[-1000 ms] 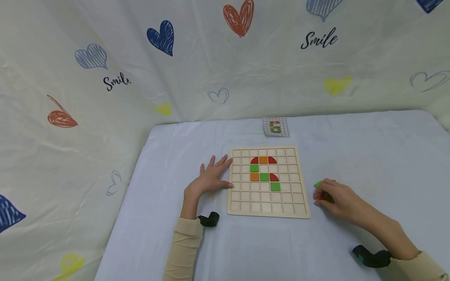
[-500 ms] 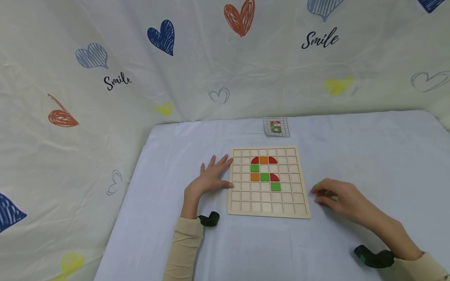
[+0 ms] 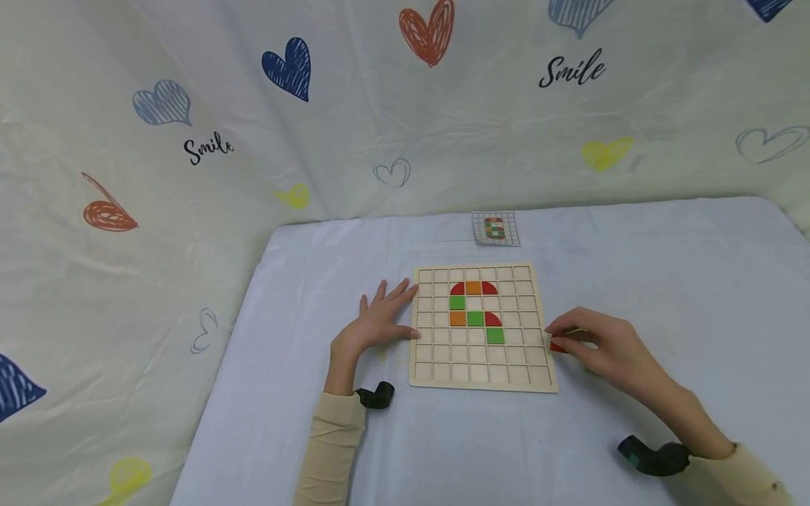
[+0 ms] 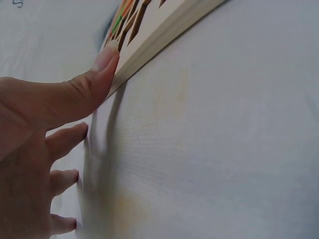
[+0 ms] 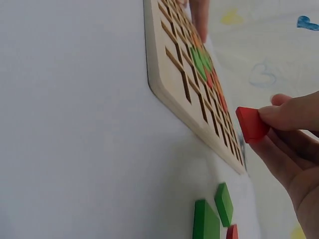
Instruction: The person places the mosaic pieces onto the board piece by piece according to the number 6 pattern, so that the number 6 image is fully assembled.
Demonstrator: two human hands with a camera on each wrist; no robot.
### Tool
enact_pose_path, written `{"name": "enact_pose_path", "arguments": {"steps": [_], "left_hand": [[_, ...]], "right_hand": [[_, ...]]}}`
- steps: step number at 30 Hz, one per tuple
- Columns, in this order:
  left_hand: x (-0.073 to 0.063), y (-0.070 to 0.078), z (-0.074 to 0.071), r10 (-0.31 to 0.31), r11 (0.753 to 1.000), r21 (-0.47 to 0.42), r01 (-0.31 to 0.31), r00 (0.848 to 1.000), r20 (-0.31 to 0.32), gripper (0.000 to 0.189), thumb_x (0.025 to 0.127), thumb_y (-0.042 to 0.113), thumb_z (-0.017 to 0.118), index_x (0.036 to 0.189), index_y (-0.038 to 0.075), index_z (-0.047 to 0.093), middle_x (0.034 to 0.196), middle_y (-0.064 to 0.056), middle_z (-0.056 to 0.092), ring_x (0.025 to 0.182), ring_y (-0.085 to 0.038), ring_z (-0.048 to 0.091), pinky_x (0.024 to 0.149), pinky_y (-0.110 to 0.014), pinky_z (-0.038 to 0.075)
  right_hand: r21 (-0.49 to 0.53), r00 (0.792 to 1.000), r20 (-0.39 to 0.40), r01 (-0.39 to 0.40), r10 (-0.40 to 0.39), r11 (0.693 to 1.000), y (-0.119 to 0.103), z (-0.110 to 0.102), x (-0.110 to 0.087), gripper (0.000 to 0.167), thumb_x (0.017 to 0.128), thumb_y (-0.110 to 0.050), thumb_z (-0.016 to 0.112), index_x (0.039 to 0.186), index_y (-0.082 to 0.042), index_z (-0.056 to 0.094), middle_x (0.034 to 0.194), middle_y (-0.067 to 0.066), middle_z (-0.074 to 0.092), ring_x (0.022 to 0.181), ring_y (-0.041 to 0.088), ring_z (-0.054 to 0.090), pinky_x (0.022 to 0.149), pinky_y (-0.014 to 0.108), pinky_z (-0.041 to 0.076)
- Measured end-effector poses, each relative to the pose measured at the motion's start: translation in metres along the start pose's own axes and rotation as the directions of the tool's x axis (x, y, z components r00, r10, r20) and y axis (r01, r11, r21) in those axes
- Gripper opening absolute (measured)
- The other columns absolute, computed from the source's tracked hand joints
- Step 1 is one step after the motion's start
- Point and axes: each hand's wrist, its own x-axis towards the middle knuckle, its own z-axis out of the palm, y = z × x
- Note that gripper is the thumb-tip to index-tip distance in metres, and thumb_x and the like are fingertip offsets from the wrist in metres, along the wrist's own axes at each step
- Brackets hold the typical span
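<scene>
A square wooden grid board lies on the white-covered table. Red quarter-round, orange and green square tiles fill some of its cells, among them a green tile lowest in the pattern. My left hand is spread at the board's left edge, its thumb touching the side. At the board's right edge my right hand pinches a red quarter-round tile between thumb and fingers. Below that hand, in the right wrist view, green tiles and part of a red tile lie on the table.
Behind the board lies a small printed pattern card showing a coloured figure on a grid. A cloth backdrop with hearts and "Smile" lettering rises at the table's rear. Dark wrist-worn cameras sit on both wrists.
My right hand has moved left from the loose tiles to the board's right edge, and a red tile now shows in its fingers. The left hand and the board stay still.
</scene>
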Motion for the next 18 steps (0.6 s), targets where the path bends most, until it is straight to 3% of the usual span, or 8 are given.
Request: {"name": "enact_pose_path", "arguments": {"steps": [6,11,18], "left_hand": [[0.0,0.0,0.0,0.0,1.0,0.011,0.0,1.0,-0.005,0.092,0.091,0.039,0.078,0.165,0.027,0.025,0.174,0.004,0.012,0.161,-0.032,-0.009,0.123,-0.068,-0.008],[0.0,0.0,0.0,-0.002,1.0,0.007,0.002,1.0,-0.003,0.092,0.091,0.039,0.078,0.165,0.027,0.025,0.174,0.004,0.012,0.161,-0.032,-0.009,0.123,-0.068,-0.009],[-0.001,0.0,0.001,-0.005,1.0,-0.016,0.005,1.0,-0.014,0.092,0.09,0.039,0.079,0.165,0.026,0.028,0.174,0.004,0.014,0.161,-0.032,-0.009,0.122,-0.068,-0.009]], "right_hand": [[0.073,1.0,0.003,-0.018,0.018,0.997,-0.004,0.016,0.004,0.036,0.074,0.016,0.082,0.099,-0.008,0.074,0.096,0.001,0.074,0.087,-0.001,0.066,0.077,0.01,0.055],[0.13,1.0,0.02,0.009,-0.012,0.992,-0.01,0.032,0.009,0.036,0.074,0.018,0.08,0.099,-0.007,0.074,0.096,0.002,0.074,0.086,0.005,0.069,0.079,0.009,0.055],[0.104,0.998,0.03,0.056,-0.059,0.993,-0.015,0.055,0.017,0.034,0.074,0.017,0.081,0.096,-0.008,0.075,0.093,-0.001,0.074,0.083,0.01,0.069,0.075,0.018,0.06]]}}
